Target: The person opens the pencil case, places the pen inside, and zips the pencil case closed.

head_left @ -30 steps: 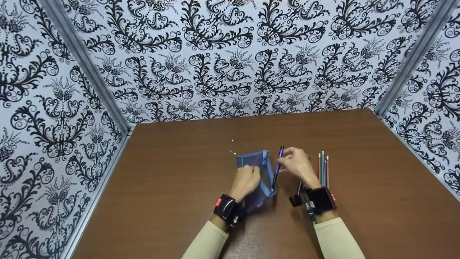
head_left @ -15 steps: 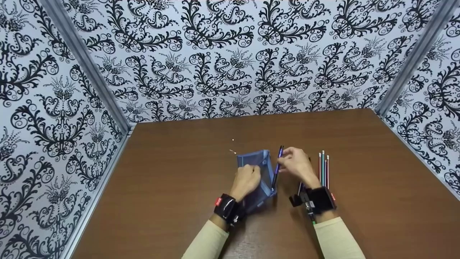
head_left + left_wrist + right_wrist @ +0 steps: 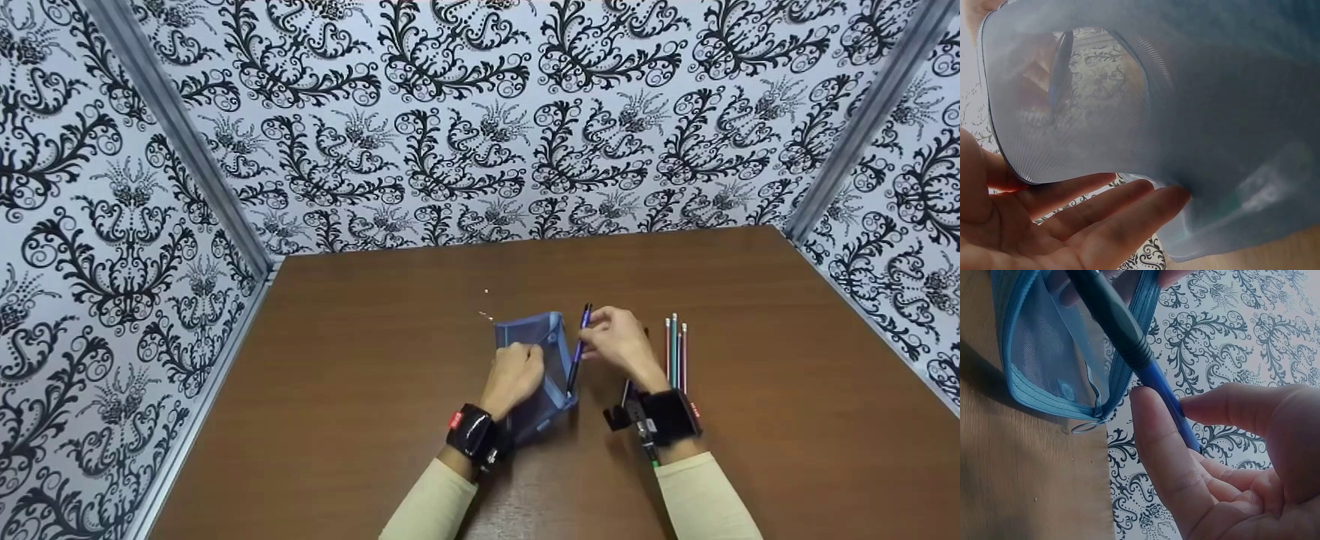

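Note:
A blue mesh zip pouch [image 3: 529, 331] stands tilted at the middle of the table, its mouth facing right. The left hand [image 3: 516, 379] grips its edge; in the left wrist view the fingers [image 3: 1123, 225] lie along the mesh. Between thumb and fingertips, the right hand [image 3: 622, 345] pinches a blue and black pen [image 3: 580, 345], the lower end down at the pouch's open side. From the right wrist, the dark end of the pen [image 3: 1114, 323] overlaps the unzipped mouth, and a zip pull [image 3: 1085, 428] hangs at the corner of the blue zipper [image 3: 1044, 405].
Several pencils [image 3: 674, 352] lie side by side right of the right hand, partly hidden by the wrist strap [image 3: 667, 420]. Another dark pen [image 3: 627, 391] shows beside that wrist. Small white specks [image 3: 486, 315] dot the brown table [image 3: 360, 360]. Patterned walls [image 3: 465, 150] enclose it.

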Motion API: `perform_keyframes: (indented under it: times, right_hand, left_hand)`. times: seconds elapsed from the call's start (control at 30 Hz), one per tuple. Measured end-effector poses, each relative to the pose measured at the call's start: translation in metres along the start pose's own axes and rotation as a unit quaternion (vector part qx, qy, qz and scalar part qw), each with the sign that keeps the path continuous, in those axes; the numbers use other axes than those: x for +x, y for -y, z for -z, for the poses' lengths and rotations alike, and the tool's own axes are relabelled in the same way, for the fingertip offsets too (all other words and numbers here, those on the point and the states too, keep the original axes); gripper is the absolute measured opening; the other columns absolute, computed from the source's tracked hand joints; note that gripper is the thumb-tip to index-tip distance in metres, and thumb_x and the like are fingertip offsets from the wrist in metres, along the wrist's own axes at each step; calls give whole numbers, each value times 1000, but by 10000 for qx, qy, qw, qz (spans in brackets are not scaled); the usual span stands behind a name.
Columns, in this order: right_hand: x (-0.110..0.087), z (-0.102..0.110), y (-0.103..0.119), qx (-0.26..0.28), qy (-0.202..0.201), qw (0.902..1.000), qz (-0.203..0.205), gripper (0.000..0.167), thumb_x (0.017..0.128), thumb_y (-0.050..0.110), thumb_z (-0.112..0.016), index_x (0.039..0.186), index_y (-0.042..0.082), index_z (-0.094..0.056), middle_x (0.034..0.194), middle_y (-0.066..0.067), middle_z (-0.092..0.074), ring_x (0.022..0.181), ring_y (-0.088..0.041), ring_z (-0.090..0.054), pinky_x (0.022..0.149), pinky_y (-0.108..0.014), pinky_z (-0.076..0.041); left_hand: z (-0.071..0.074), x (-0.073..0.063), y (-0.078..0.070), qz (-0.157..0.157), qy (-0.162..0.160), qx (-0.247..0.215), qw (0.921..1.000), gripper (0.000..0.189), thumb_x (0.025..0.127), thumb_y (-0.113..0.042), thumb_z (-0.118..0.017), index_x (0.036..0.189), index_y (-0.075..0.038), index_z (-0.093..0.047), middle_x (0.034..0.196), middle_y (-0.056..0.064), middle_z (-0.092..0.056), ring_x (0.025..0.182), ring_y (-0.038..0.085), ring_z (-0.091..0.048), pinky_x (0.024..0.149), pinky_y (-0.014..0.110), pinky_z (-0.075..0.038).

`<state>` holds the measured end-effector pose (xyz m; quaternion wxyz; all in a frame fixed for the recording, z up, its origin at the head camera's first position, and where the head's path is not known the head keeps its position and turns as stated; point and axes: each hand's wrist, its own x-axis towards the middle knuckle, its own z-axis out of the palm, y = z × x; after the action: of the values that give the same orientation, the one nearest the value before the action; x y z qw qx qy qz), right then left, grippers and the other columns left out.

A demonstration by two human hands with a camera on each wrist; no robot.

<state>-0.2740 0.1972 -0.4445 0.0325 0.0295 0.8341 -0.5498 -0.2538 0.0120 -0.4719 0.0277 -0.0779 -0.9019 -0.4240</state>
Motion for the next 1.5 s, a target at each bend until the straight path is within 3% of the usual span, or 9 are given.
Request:
perform_keyframes:
  times: [0.57,0.9,1.13,1.5]
  right_hand:
    - [0,-1,0,3,27,10000,-18,39,90,2,-63,124,-12,-50,106,-26,-65,79,-27,-71,74,-40,-59]
    - [-1,-1,1,70,63,9999,46,37,90,0,-60,123,-13,-49,105,-26,-66,73,-22,-70,72,-40,-59]
    - [-1,-3,1,79,58,10000,6,36,90,-1,-61,122,-14,-49,110,-32,-64,72,-22,-70,73,-39,-59]
    - [0,-5,0,23,114,9999,-62,38,89,-2,-62,123,-14,-49,108,-29,-65,72,-24,-71,73,-40,-59]
  left_hand:
    - [-1,0,0,72,58,-216,9997,44,99,-23,-41,55,-19,-38,55,-2,-37,53,15,-47,50,29,-38]
    - [-3,1,0,-34,-136,66,9999,43,97,-23,-42,55,-18,-40,65,5,-55,62,19,-54,58,35,-47]
    - [-3,0,1,-3,-61,-72,10000,42,98,-23,-42,56,-18,-41,60,2,-49,58,17,-53,53,31,-45]
    - [-2,0,1,12,6,-267,9996,41,99,-22,-42,58,-18,-42,57,-2,-42,55,15,-51,51,28,-42]
